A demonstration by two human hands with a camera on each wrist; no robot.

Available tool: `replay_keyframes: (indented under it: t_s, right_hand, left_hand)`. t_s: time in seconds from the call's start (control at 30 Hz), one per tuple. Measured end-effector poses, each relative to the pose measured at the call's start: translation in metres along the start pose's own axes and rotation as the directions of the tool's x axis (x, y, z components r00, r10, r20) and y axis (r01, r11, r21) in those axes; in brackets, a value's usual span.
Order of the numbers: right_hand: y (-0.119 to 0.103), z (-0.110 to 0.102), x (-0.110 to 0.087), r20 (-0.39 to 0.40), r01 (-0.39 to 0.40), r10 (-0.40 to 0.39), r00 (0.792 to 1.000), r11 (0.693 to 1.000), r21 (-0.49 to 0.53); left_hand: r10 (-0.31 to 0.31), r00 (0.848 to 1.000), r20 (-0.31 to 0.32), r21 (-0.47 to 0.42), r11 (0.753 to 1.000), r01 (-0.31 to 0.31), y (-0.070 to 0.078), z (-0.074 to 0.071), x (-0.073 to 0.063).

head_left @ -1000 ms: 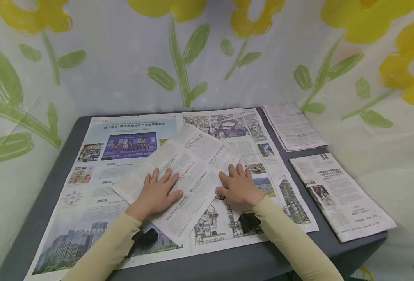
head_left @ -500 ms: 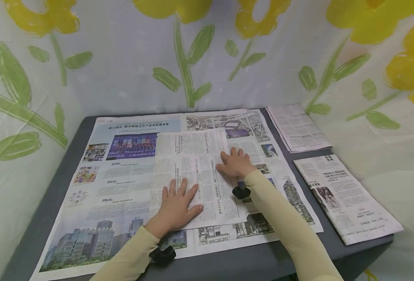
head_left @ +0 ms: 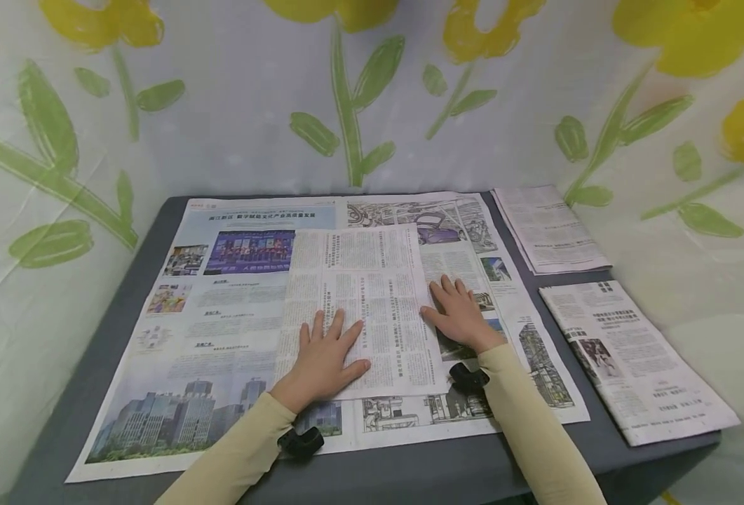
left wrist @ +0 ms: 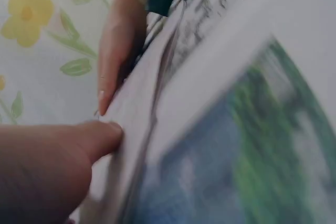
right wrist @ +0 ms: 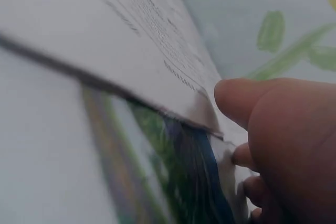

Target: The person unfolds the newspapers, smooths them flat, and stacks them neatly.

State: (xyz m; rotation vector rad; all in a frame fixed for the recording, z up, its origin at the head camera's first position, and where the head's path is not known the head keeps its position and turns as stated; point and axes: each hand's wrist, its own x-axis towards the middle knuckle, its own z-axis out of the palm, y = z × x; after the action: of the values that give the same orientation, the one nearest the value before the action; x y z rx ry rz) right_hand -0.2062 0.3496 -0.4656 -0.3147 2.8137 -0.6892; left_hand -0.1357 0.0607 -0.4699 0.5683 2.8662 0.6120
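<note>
A folded newspaper (head_left: 384,280), printed in dense text columns, lies nearly square on a larger spread newspaper (head_left: 220,365) with colour photos and line drawings. My left hand (head_left: 324,358) rests on its lower left part with fingers spread and straight. At its right edge my right hand (head_left: 460,312) lies flat, thumb on the edge and fingers over the spread sheet. In the left wrist view the left thumb (left wrist: 105,137) touches the folded paper. The right wrist view has the right thumb (right wrist: 239,98) beside the paper's edge.
Two more folded newspapers lie at the table's right: a pinkish stack (head_left: 548,231) at the back and a folded paper (head_left: 637,358) nearer the front. A dark cloth covers the table (head_left: 409,477). Flower-printed curtains (head_left: 233,105) stand behind and at both sides.
The folded newspaper has turned from a diagonal position to nearly square with the spread sheet. My left hand has shifted right with it; my right hand has slid to its right edge.
</note>
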Motion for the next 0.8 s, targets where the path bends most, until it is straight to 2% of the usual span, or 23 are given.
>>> replay_keyframes:
  t_s: [0.1,0.23,0.33,0.43,0.57,0.8]
  right_hand:
    - [0.002,-0.001,-0.007,-0.019,0.002,-0.001,1.0,1.0,0.025]
    - [0.002,0.001,-0.009,-0.049,0.015,-0.014,0.999,0.999,0.033]
    - [0.004,0.003,-0.009,-0.078,0.017,-0.014,0.997,0.999,0.036]
    - [0.005,0.006,-0.009,-0.093,0.024,-0.019,0.995,0.998,0.053]
    - [0.004,0.008,-0.01,-0.087,0.029,-0.025,0.996,0.998,0.05]
    - [0.005,0.004,-0.01,-0.099,0.024,-0.021,0.995,0.999,0.024]
  left_hand:
    - [-0.017,1.0,-0.009,-0.012,1.0,0.017,0.011,-0.001,0.005]
    - [0.002,1.0,-0.001,-0.026,1.0,-0.002,0.039,0.0,0.015]
    - [0.045,0.998,0.045,-0.006,0.999,-0.044,0.062,0.006,0.025]
    - [0.065,0.992,0.106,0.037,0.997,-0.069,0.077,0.016,0.031]
    - [0.054,0.986,0.16,0.081,0.994,-0.067,0.084,0.031,0.033]
    - [0.065,0.989,0.132,0.049,0.996,-0.072,0.084,0.039,0.033]
